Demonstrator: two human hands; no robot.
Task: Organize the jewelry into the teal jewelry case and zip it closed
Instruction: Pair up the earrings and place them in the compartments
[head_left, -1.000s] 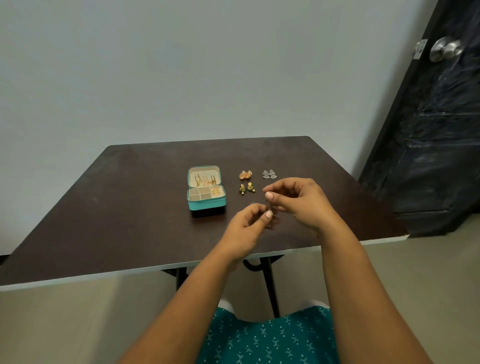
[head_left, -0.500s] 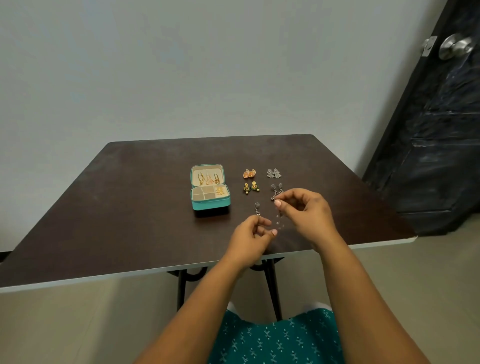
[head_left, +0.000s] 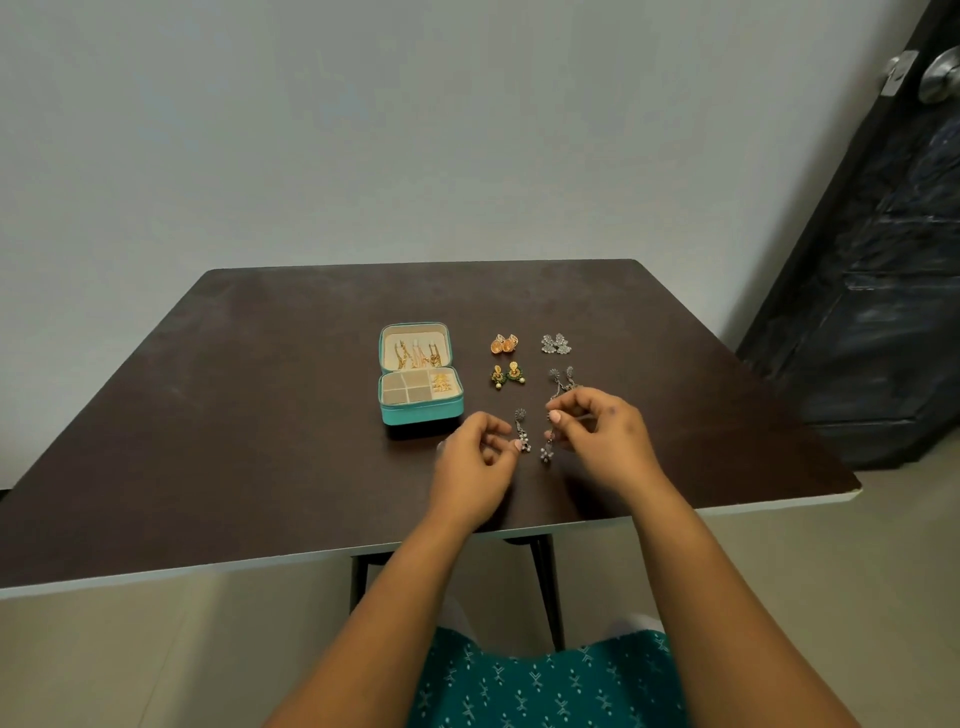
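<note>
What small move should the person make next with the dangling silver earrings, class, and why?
Probably carry the silver earring pinched by the right hand left to the open teal case, whose small compartments look mostly free. Its partner lies by the left hand.

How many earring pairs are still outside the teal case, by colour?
Orange-gold pair: 1
Green-and-gold pair: 1
Silver fan-shaped pair: 1
Silver long dangle pairs: 2, one lying by the right hand, one with an earring pinched in the right hand and its mate by the left hand
Total: 5 pairs outside the teal case
</note>
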